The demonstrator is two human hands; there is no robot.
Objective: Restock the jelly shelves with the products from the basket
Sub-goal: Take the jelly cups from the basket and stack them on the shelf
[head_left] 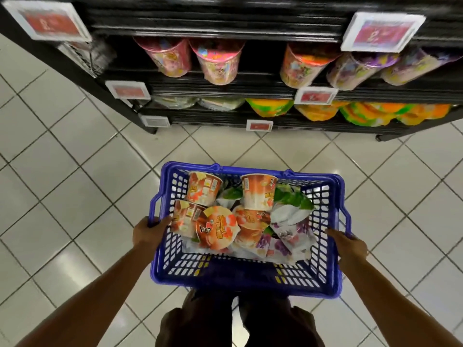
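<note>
The blue basket (238, 279) is held off the floor between the two sets of fingers, its mesh walls facing each palm. Inside it, between the fingers, lie orange jelly cups (258, 194), some upright, some tipped on their sides. Purple and white pouches (288, 234) are heaped nearer the right fingers. What lies beneath the pile is hidden, and the print on the labels is too small to read.

The left hand (147, 234) grips the basket's left rim, its fingers (164, 221) curled over the edge. The right hand (350, 246) clasps the right rim, with only its knuckles and thumb side showing. Both forearms stretch forward, nearly straight.

Beyond the fingers stand the dark shelves (225, 81), blurred. They carry pink, orange and purple tubs (218, 63) above and green and orange packs (270, 110) below. The price tags (382, 32) are unreadable, and the upper shelf is cut off. Under the fingers lie the white tiled floor (62, 196) and the person's legs (225, 321).
</note>
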